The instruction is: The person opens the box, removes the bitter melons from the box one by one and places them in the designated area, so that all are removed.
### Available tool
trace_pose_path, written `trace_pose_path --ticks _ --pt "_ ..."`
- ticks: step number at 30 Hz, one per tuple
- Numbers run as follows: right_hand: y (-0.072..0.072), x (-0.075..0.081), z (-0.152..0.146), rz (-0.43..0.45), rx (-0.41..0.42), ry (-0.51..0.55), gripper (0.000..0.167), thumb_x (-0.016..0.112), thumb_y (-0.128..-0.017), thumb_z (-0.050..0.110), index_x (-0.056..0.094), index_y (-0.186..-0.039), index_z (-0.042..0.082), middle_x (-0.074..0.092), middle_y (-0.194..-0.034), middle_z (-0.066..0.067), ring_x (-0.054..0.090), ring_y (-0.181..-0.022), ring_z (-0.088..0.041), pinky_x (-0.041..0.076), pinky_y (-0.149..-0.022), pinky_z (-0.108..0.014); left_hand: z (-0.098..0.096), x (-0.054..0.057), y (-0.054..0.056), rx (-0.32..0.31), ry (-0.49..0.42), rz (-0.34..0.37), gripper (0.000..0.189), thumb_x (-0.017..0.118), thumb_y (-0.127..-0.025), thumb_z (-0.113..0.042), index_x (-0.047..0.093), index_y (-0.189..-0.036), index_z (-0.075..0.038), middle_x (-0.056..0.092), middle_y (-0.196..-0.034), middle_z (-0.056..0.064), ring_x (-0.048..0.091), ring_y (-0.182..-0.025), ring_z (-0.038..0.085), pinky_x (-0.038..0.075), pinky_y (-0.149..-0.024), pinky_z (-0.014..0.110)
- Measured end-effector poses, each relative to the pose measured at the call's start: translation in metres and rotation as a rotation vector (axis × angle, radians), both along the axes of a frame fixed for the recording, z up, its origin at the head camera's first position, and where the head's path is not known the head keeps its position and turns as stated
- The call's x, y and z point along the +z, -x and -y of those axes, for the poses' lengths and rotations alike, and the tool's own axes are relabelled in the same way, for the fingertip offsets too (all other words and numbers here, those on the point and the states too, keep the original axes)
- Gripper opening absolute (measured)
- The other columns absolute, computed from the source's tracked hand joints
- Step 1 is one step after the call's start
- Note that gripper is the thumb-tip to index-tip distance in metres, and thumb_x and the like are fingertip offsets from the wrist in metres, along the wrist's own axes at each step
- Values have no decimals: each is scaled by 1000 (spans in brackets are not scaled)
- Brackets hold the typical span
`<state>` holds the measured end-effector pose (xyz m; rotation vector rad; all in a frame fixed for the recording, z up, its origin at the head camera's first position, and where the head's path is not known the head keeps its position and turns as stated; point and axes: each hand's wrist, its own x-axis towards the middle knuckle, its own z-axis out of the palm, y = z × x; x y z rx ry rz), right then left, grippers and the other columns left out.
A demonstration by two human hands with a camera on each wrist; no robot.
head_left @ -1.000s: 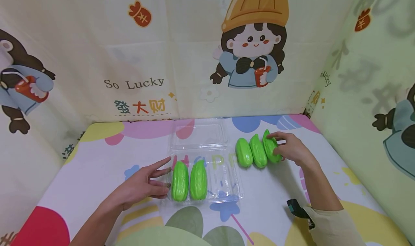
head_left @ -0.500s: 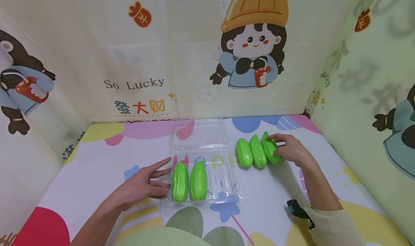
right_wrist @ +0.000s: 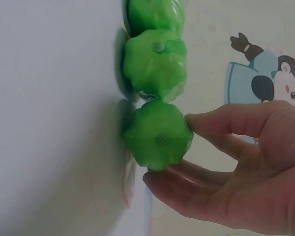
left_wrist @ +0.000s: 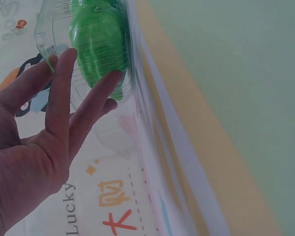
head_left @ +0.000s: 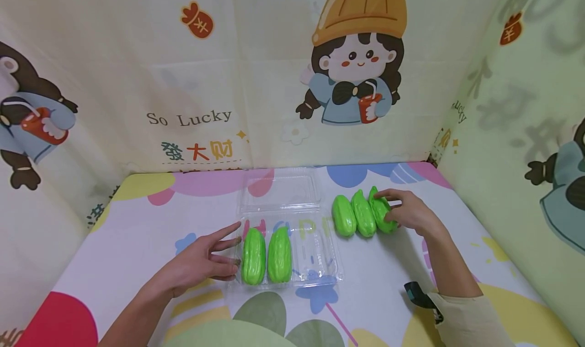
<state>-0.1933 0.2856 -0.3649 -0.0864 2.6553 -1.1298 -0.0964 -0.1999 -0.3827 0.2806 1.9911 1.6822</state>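
In the head view, a clear plastic clamshell box [head_left: 316, 258] lies with its lid folded back. Two glossy green toy gourds, a left one [head_left: 254, 258] and a right one [head_left: 280, 255], sit side by side in its left half. My left hand [head_left: 198, 260] has spread, fairly straight fingers touching the box's left edge. Right of the box, three more ridged gourds lie in a row. My right hand [head_left: 415, 212] pinches the rightmost gourd [head_left: 380, 212]; the right wrist view shows thumb and fingers on either side of that gourd [right_wrist: 158, 137], which touches its neighbour [right_wrist: 155, 61].
The clear lid [head_left: 281, 193] extends behind the box. A patterned cloth [head_left: 137, 235] covers the table. Printed curtains [head_left: 269, 83] stand along the back and sides. A dark strap device [head_left: 418, 293] sits at my right wrist.
The rightmost gourd has shifted slightly left and its tip has lowered towards me, the right hand moving with it. My left hand and the box have stayed in place.
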Motion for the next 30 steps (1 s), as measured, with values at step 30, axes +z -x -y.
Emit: trace_pose_path --ticks 30 --pt "-12 18 21 -149 -135 -54 52 57 -93 7 59 -145 10 48 -155 -25 46 -142 -48 57 -63 -36 -1 4 -1 2 33 -2 100 78 -91 -3 16 -169 -14 27 -165 32 71 -117 33 64 -90 41"
